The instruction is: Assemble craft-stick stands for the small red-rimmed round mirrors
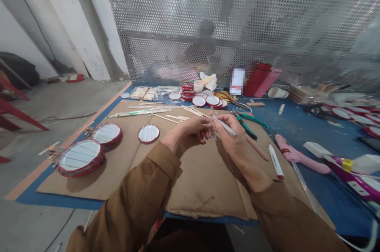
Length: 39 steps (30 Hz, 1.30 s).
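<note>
- While the left hand (pixel 197 126) pinches a small wooden piece (pixel 211 112) upright above the cardboard sheet (pixel 202 180), its fingers are together on that piece; the lower end is lost among the fingers.
- Right hand (pixel 230 133): fingers clamped on a slim white pen-like tool (pixel 228 126), slanted, its tip just beside the wooden piece; whether the two touch cannot be told.
- Cardboard sheet: brown, creased, flat on a blue counter (pixel 314 125).
- Loose wooden sticks (pixel 165 118): several, scattered beyond the left hand.
- Small round mirror (pixel 148 133): red-rimmed, face up, left of the left hand.
- Two thicker round mirror pieces (pixel 80 157): red-sided, near the cardboard's left edge, wooden bits at their left sides.
- Pliers (pixel 247 128): green-handled, just beyond the right hand.
- Brown rod (pixel 257 148): right of the right hand, lying on the cardboard.
- Marker (pixel 276 162): white, red at its near end, right of the rod.
- Glue gun (pixel 285 147): pink, lying on its side, right of the marker.
- Red-rimmed discs (pixel 212 100): clustered at the counter's far side.
- Red cylinder (pixel 257 81) and pink cylinder (pixel 268 82): side by side, before a perforated metal panel (pixel 154 14).
</note>
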Motion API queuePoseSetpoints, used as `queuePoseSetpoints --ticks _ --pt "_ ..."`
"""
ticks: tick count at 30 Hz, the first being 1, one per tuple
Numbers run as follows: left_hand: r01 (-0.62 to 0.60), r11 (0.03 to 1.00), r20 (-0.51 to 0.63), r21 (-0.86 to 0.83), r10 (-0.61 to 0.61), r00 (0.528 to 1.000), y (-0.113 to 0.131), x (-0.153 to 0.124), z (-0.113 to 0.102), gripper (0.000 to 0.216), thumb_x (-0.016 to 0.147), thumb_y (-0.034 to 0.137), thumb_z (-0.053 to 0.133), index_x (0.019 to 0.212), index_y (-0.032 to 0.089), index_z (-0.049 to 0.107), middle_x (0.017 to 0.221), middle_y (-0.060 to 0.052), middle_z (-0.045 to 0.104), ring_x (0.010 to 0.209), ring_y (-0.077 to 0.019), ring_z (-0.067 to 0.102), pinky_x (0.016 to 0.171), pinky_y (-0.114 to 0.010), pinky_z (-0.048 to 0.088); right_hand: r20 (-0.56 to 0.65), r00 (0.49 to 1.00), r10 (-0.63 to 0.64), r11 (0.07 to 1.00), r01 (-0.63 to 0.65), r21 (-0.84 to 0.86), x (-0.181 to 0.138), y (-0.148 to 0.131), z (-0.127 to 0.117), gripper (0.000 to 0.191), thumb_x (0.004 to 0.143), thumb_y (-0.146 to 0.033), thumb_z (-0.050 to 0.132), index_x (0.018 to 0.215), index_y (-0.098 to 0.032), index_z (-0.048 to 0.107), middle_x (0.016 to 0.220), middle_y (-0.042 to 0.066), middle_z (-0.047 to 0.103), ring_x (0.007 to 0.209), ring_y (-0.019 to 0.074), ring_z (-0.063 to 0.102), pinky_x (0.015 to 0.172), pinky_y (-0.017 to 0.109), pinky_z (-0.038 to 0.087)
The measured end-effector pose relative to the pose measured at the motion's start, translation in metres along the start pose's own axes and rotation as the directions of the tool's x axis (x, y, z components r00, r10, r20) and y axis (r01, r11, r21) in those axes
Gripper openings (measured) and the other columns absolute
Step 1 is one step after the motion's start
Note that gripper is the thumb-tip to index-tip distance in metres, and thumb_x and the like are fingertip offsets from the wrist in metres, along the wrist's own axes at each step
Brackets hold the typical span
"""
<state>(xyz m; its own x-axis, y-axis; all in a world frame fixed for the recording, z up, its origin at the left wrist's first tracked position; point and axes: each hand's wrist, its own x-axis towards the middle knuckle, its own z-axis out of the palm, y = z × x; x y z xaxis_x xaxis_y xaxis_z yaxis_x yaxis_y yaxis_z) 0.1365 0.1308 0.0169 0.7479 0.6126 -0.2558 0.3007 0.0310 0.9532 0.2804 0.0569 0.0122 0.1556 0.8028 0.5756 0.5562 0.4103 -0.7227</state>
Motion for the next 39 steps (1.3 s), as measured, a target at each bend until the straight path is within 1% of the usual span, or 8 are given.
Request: queuePoseSetpoints --ticks 4,7,10,15,20,26,33,39 --pt "0.0 1.0 0.001 -0.003 0.0 1.0 -0.001 0.001 0.0 0.036 0.103 0.03 0.043 0.073 0.014 0.056 0.056 -0.002 0.06 0.045 -0.0108 0.062 0.047 -0.019 0.052 -0.01 1.0 -0.009 1.0 0.009 -0.015 0.0 0.005 0.001 0.021 0.088 -0.041 0.06 0.094 -0.021 0.063 0.084 0.005 0.071 0.075 0.0214 0.065 0.07 0.035 0.051" --pt "0.002 1.0 -0.002 0.015 -0.002 1.0 0.0 0.001 0.0 0.036 0.103 0.025 0.04 0.073 0.014 0.055 0.056 -0.001 0.06 0.045 -0.0106 0.062 0.046 -0.019 0.051 0.012 1.0 -0.007 1.0 0.008 -0.012 0.0 0.007 0.001 0.021 0.088 -0.041 0.06 0.096 -0.021 0.063 0.089 0.006 0.071 0.078 0.0224 0.065 0.072 0.037 0.051" --pt "-0.007 1.0 -0.005 0.013 0.007 1.0 0.0 0.001 0.001 0.035 0.103 0.021 0.038 0.073 0.015 0.055 0.056 -0.001 0.06 0.045 -0.0109 0.062 0.046 -0.019 0.051 0.0 1.0 -0.015 1.0 0.015 -0.02 -0.001 0.005 0.001 0.021 0.089 -0.04 0.06 0.095 -0.021 0.063 0.087 0.006 0.071 0.077 0.0223 0.065 0.071 0.036 0.05" --pt "-0.021 1.0 -0.004 0.01 0.021 1.0 -0.003 0.003 0.0 0.035 0.103 0.03 0.045 0.074 0.015 0.056 0.057 -0.002 0.061 0.045 -0.0116 0.062 0.046 -0.019 0.05 0.018 1.0 -0.02 1.0 0.02 0.01 -0.001 0.002 0.0 0.019 0.09 -0.04 0.059 0.095 -0.022 0.063 0.086 0.005 0.071 0.076 0.0216 0.065 0.071 0.035 0.05" --pt "-0.028 1.0 0.001 0.015 0.028 1.0 -0.004 0.003 -0.001 0.033 0.104 0.022 0.038 0.075 0.015 0.054 0.054 0.0 0.058 0.046 -0.0117 0.062 0.046 -0.019 0.05 0.0 1.0 -0.007 1.0 0.007 -0.016 0.0 0.004 0.002 0.022 0.088 -0.042 0.061 0.097 -0.021 0.063 0.088 0.006 0.072 0.079 0.0234 0.066 0.074 0.038 0.052" --pt "-0.032 0.999 -0.011 0.038 0.032 0.999 -0.005 0.004 -0.001 0.031 0.103 0.021 0.038 0.078 0.015 0.055 0.057 -0.001 0.059 0.047 -0.0114 0.062 0.046 -0.018 0.048 0.016 0.999 -0.043 0.999 0.043 -0.024 0.0 0.012 0.003 0.021 0.09 -0.04 0.059 0.099 -0.021 0.062 0.09 0.006 0.072 0.08 0.0229 0.067 0.074 0.038 0.053" --pt "-0.061 0.998 -0.021 0.009 0.061 0.998 -0.008 0.004 0.0 0.031 0.103 0.023 0.039 0.078 0.015 0.055 0.057 0.0 0.059 0.045 -0.0095 0.06 0.046 -0.017 0.047 0.012 1.0 -0.019 1.0 0.019 0.006 0.0 0.001 0.001 0.018 0.089 -0.038 0.059 0.093 -0.021 0.062 0.086 0.005 0.071 0.076 0.0216 0.066 0.071 0.036 0.052" --pt "-0.03 0.999 -0.013 0.026 0.03 0.999 -0.002 0.003 0.001 0.032 0.102 0.02 0.038 0.076 0.015 0.055 0.056 0.0 0.059 0.044 -0.0105 0.061 0.044 -0.018 0.048 -0.006 0.999 -0.04 0.999 0.04 -0.006 0.0 -0.001 0.001 0.017 0.09 -0.038 0.059 0.094 -0.022 0.063 0.086 0.005 0.071 0.078 0.0222 0.065 0.072 0.036 0.052"
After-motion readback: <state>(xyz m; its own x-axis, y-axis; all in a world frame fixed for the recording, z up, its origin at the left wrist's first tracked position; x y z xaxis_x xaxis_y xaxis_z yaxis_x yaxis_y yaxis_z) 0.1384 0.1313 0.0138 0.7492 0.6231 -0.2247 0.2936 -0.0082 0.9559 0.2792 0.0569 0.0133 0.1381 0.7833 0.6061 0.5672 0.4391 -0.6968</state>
